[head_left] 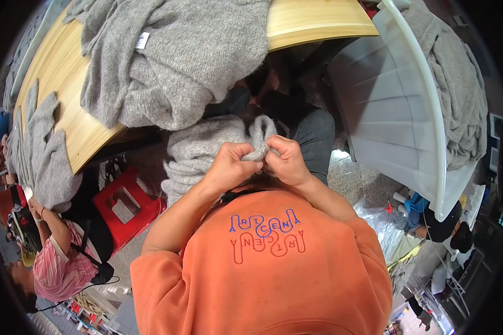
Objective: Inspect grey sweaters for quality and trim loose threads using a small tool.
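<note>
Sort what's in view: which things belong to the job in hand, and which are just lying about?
Job in hand:
grey knit piece, pinched by left hand and right hand
probably the grey knits on the wooden table and in the pale bin

Seemingly just lying about:
red stool
clear plastic sheeting

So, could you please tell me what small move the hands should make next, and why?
Perhaps shift the right hand slightly away from the left hand along the grey knit: both pinch it close together, while more of it lies in loose folds to the left.
</note>
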